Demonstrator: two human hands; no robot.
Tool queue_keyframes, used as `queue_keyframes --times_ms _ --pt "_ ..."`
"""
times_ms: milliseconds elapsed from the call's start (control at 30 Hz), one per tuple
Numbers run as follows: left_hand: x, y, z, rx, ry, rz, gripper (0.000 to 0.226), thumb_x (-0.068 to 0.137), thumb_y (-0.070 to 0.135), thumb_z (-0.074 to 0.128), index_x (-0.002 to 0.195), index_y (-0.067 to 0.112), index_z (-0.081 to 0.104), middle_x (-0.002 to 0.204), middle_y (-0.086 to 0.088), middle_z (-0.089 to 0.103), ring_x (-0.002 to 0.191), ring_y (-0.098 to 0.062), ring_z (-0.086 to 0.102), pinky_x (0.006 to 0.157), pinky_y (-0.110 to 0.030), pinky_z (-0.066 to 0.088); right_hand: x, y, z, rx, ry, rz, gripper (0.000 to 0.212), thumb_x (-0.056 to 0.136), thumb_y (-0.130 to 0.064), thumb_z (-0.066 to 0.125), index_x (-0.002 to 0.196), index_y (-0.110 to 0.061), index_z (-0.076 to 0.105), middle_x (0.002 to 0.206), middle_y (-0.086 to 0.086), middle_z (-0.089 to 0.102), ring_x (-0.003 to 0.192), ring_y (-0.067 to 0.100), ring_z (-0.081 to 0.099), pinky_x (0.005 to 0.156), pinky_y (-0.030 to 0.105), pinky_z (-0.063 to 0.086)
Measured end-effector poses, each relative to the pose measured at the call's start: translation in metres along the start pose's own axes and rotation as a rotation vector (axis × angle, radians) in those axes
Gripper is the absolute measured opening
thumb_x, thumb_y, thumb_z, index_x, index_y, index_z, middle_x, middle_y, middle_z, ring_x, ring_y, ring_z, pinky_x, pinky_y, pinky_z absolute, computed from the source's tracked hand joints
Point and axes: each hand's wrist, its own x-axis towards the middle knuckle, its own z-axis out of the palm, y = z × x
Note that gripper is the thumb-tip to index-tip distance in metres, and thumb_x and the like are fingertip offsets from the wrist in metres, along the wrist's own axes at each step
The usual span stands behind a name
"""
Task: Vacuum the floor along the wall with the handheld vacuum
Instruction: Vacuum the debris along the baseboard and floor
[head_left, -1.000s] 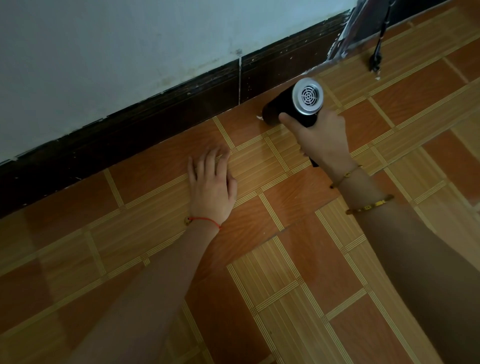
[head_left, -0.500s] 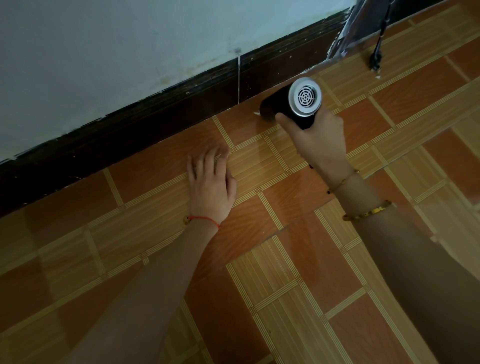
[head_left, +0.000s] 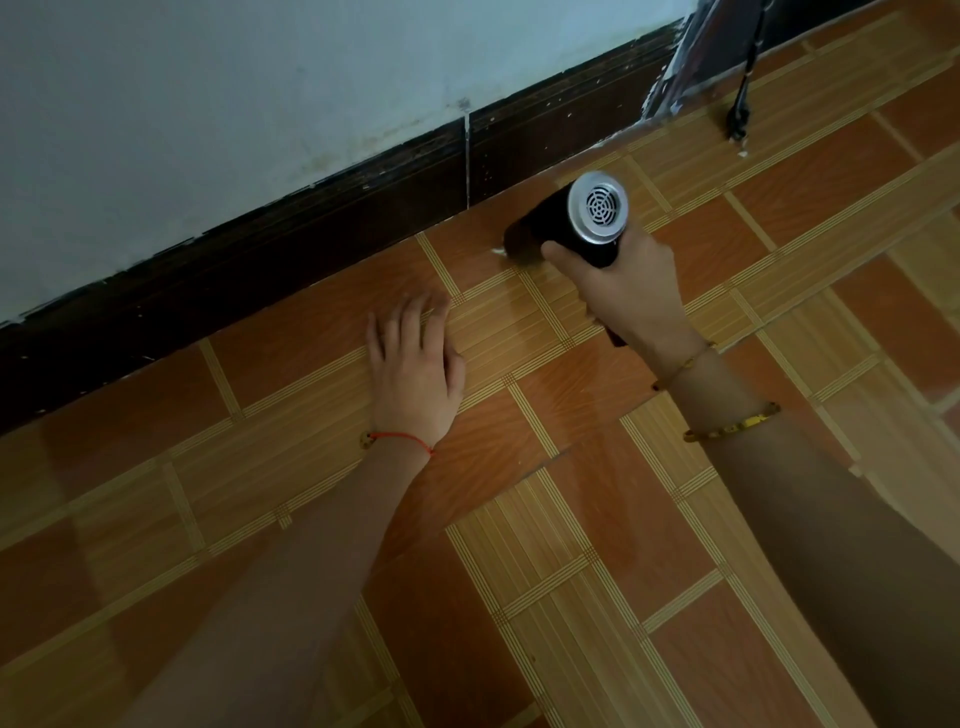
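The right hand (head_left: 631, 291) is wrapped around the handle of the vacuum (head_left: 569, 221), fingers curled tight on it, thumb along the near side. Its silver vented rear cap faces up toward the camera and its dark nose points down at the floor (head_left: 571, 545), close in front of the skirting board (head_left: 322, 254). A small white scrap (head_left: 497, 252) lies on the tile right at the nose, on the side away from the board; whether the nose is touching the tile is hard to tell in this dim light. Over the last second the vacuum has crept slightly nearer the board, and the wrist has turned a little, so the pass along the wall looks under way but barely advanced. The left hand (head_left: 413, 371) has not shifted: palm flat on the floor, a short way out from the board, fingers straight and slightly apart, bracing the body. A black cord (head_left: 740, 111) hangs further along the board, past the vacuum
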Motion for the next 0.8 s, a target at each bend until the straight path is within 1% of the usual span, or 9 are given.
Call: queue_keyframes --times_ms 100,167,233,333,400,567,733,800 --pt "0.0 0.0 0.0 -0.001 0.005 0.001 0.051 0.095 0.028 0.035 0.143 0.014 0.046 0.15 -0.011 0.045 0.143 -0.029 0.035 0.119 -0.058 0.021 -0.001 0.002 -0.003 -0.096 0.039 -0.016 0.08 0.078 -0.069 0.061 0.137 -0.017 0.048 0.11 0.002 0.07 0.1 0.026 0.067 0.081 0.044 0.057" --pt "0.0 0.0 0.0 -0.006 0.013 0.005 0.05 0.096 0.028 0.036 0.142 0.013 0.047 0.149 -0.011 0.045 0.143 -0.029 0.035 0.12 -0.058 0.021 -0.001 0.005 -0.004 -0.053 0.023 -0.006 0.077 0.077 -0.069 0.061 0.135 -0.018 0.051 0.108 0.0 0.07 0.098 0.023 0.068 0.079 0.04 0.057" --pt "0.0 0.0 0.0 -0.005 0.012 0.006 0.05 0.095 0.028 0.036 0.142 0.013 0.047 0.149 -0.011 0.045 0.143 -0.03 0.035 0.119 -0.058 0.022 -0.002 0.006 -0.005 -0.064 0.041 0.002 0.077 0.078 -0.069 0.061 0.134 -0.018 0.052 0.108 0.0 0.07 0.097 0.022 0.067 0.078 0.038 0.057" --pt "0.0 0.0 0.0 -0.005 0.003 0.003 0.051 0.095 0.028 0.035 0.142 0.014 0.046 0.15 -0.01 0.044 0.143 -0.03 0.034 0.119 -0.058 0.022 -0.004 0.007 -0.007 -0.053 0.112 0.025 0.076 0.081 -0.065 0.064 0.137 -0.015 0.049 0.117 0.003 0.069 0.107 0.024 0.065 0.085 0.043 0.056" --pt "0.0 0.0 -0.001 -0.01 0.001 0.0 0.051 0.095 0.028 0.035 0.142 0.013 0.047 0.15 -0.011 0.045 0.143 -0.03 0.035 0.119 -0.058 0.023 -0.007 0.007 -0.008 -0.037 0.141 0.026 0.077 0.082 -0.064 0.064 0.14 -0.015 0.047 0.12 0.002 0.068 0.111 0.024 0.064 0.087 0.042 0.055" --pt "0.0 0.0 -0.001 -0.011 -0.001 -0.002 0.051 0.095 0.029 0.034 0.142 0.013 0.047 0.149 -0.012 0.046 0.142 -0.031 0.036 0.119 -0.059 0.022 -0.014 0.012 -0.008 -0.103 0.161 -0.004 0.074 0.085 -0.06 0.063 0.142 -0.017 0.043 0.115 0.003 0.07 0.103 0.027 0.066 0.08 0.041 0.056" --pt "0.0 0.001 -0.001 -0.015 0.002 -0.001 0.052 0.095 0.029 0.034 0.143 0.013 0.046 0.149 -0.012 0.045 0.142 -0.031 0.035 0.118 -0.059 0.023 -0.008 0.014 -0.005 0.003 0.105 0.0 0.077 0.081 -0.064 0.064 0.139 -0.015 0.048 0.118 0.0 0.068 0.108 0.02 0.064 0.083 0.032 0.053" --pt "-0.001 0.0 0.0 -0.013 0.013 0.002 0.051 0.095 0.028 0.035 0.142 0.013 0.047 0.148 -0.012 0.046 0.141 -0.031 0.037 0.118 -0.059 0.024 -0.004 0.013 -0.001 -0.004 0.079 -0.012 0.076 0.08 -0.066 0.063 0.135 -0.016 0.051 0.115 -0.001 0.068 0.106 0.019 0.064 0.083 0.034 0.055"
